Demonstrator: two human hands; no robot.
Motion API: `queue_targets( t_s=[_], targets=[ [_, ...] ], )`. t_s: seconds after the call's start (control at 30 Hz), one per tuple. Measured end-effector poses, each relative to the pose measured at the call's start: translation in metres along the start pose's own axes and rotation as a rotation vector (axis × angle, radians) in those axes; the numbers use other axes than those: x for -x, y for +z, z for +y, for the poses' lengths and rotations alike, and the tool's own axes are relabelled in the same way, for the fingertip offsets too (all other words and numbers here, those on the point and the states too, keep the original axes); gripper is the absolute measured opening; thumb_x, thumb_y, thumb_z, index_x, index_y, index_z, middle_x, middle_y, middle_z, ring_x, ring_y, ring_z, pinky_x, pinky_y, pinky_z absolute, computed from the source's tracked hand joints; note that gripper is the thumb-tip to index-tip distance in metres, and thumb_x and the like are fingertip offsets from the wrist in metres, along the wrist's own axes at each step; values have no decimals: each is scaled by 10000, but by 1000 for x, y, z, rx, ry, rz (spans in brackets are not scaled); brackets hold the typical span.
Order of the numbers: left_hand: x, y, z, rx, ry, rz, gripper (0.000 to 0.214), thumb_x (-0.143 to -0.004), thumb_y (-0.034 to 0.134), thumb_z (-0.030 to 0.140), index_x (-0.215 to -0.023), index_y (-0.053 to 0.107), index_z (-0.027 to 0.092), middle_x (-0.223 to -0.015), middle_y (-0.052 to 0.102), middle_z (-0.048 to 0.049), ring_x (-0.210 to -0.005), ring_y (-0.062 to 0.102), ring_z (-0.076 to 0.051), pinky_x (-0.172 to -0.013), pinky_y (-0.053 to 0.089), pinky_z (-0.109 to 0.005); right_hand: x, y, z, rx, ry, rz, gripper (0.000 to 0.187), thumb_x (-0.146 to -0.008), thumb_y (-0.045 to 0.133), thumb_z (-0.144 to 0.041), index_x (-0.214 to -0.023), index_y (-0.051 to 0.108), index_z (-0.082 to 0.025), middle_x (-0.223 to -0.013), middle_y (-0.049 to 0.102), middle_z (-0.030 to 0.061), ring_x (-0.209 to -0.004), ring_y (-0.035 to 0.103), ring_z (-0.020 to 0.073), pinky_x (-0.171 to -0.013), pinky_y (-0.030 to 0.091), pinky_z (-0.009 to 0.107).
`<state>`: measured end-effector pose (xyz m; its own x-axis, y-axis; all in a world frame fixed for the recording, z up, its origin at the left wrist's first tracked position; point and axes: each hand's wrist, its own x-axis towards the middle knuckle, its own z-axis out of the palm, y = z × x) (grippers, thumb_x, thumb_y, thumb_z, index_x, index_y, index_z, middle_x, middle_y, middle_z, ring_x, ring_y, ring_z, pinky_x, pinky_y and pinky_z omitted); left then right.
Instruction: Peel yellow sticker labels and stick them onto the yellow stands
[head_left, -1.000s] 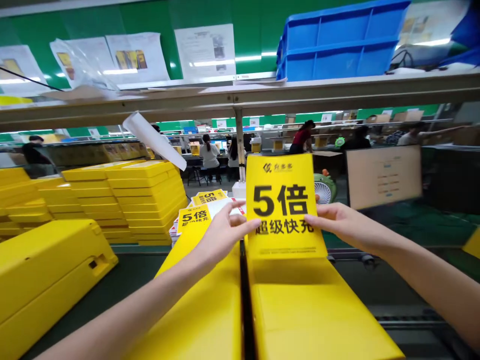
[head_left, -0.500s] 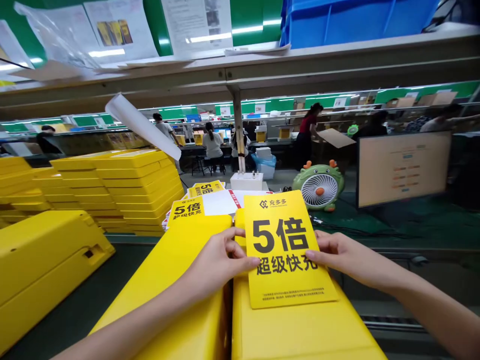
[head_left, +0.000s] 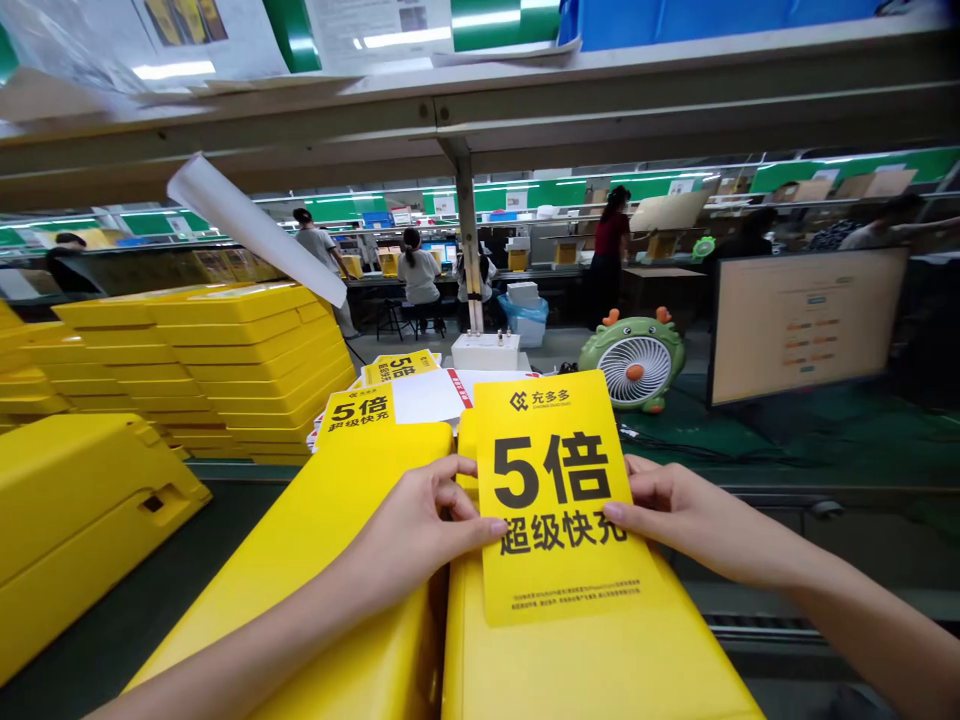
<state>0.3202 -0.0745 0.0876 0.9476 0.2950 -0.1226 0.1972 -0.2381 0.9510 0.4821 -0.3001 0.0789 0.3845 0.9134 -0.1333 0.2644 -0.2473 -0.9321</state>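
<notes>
A yellow sticker (head_left: 555, 555) with bold black print is pinched at both side edges. My left hand (head_left: 420, 515) is closed on its left edge, thumb on the front face. On the right edge, my right hand (head_left: 686, 520) is closed the same way. The sticker lies over a long yellow casing (head_left: 592, 670), its lower end close to or on the top face; I cannot tell how much touches. A second yellow casing (head_left: 307, 580) stands alongside, under my left forearm. Behind them is a pile of matching stickers (head_left: 360, 412) with white sheets.
Stacked yellow casings (head_left: 247, 370) rise at left, with another casing (head_left: 82, 520) nearer. A green fan (head_left: 634, 365) and a monitor (head_left: 806, 325) stand at right. A shelf beam (head_left: 300, 135) crosses above; a paper roll (head_left: 255, 230) hangs below it. Several people work beyond.
The sticker's lower end has come closer to the casing's top, and its print sits slightly lower against the casing. Both hands keep their grip. The whole view has shifted a little.
</notes>
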Motion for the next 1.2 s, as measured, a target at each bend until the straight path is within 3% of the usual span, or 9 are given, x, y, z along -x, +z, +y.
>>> queue_targets(
  t_s=[0.23,0.63,1.0,1.2],
  targets=[
    [-1,1,2,-9,-4,-9,526,-682,757,362,-1039,431,156,-608,578,66,-637,534,-130,-682,404,-268,0,0,1,32,-20,33,272,-854,558,-478,-1055,663,-328,-1132,507,32,-1121,490,203,-953,503,324],
    [-4,3,-4,-57,21,-15,572,-707,745,425,-1105,422,169,-656,584,52,-660,524,-134,-650,370,-266,5,-1,1,29,-25,58,319,-846,548,-513,-1005,687,-274,-1124,523,61,-1135,469,240,-900,534,350],
    [-3,4,-3,-62,43,5,479,-703,744,383,-1027,466,166,-641,581,56,-628,532,-137,-672,381,-279,7,1,2,96,-25,79,268,-853,548,-499,-1035,669,-343,-1174,509,26,-1194,417,228,-964,486,365],
    [-6,15,1,-52,51,-24,505,-700,742,404,-1056,472,167,-649,587,39,-647,535,-150,-642,378,-275,15,-6,6,77,-3,94,304,-848,550,-511,-1066,659,-330,-1184,497,34,-1187,419,242,-907,529,336]
  ],
)
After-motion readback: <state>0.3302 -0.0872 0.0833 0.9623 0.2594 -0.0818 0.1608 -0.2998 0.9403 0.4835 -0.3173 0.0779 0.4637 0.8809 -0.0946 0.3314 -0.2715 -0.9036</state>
